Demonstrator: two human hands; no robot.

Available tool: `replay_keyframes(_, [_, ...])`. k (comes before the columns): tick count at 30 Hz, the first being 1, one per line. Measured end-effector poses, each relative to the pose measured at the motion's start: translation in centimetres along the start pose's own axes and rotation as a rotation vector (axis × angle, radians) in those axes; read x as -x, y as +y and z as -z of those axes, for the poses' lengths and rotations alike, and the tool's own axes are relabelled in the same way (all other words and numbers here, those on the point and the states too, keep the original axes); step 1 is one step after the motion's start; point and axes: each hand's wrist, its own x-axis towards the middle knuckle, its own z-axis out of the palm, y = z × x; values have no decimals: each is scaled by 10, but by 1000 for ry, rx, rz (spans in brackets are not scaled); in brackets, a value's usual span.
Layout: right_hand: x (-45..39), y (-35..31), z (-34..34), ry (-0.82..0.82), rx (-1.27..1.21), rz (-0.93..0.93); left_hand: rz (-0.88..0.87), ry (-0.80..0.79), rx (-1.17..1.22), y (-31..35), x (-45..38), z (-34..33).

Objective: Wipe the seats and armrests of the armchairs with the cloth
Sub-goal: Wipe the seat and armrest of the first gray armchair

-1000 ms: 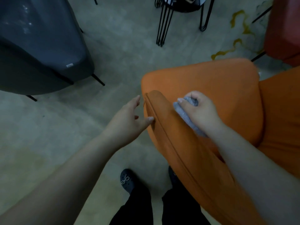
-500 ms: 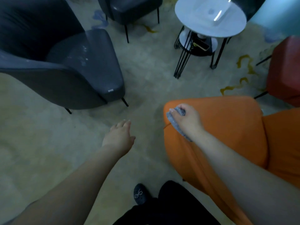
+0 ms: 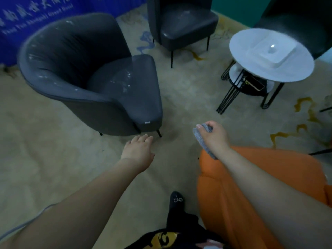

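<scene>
Beige carpet (image 3: 53,159) with faint yellow and blue pattern marks covers the floor; a blue banner (image 3: 36,18) with white lettering hangs at the far left.

Grey armchair (image 3: 93,78), tub-shaped, stands at upper left, seat glossy, dark legs on the carpet. A second dark chair (image 3: 181,27) stands behind it, upper centre. Round white bench (image 3: 271,54) on black wire legs stands at upper right, with a white square block on top and a lower shelf holding dark items, too blurred to identify.

Orange armchair (image 3: 224,194) fills the lower right; its rounded edge is nearest the person.

Right hand (image 3: 213,137) is held in the air above the front edge of the orange armchair. Its fingers (image 3: 203,127) curl around a grey cloth (image 3: 203,139), which is bunched under the palm and trails back toward the wrist. Cloth appears clear of the orange fabric, though contact at its lower end cannot be told.

Left hand (image 3: 139,150) is extended over the carpet, palm down, fingers loosely together, empty, near the front leg of the grey armchair without touching it.

One dark shoe (image 3: 177,200) shows at bottom centre.
</scene>
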Motion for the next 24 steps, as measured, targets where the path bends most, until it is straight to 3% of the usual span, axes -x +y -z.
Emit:
replay_keyframes(11, [-106, -75, -44, -85, 40, 54, 141, 39, 50, -66, -74, 69])
replay_keyframes(24, [-182, -179, -108, -13, 40, 81, 102, 97, 32, -168, -168, 128])
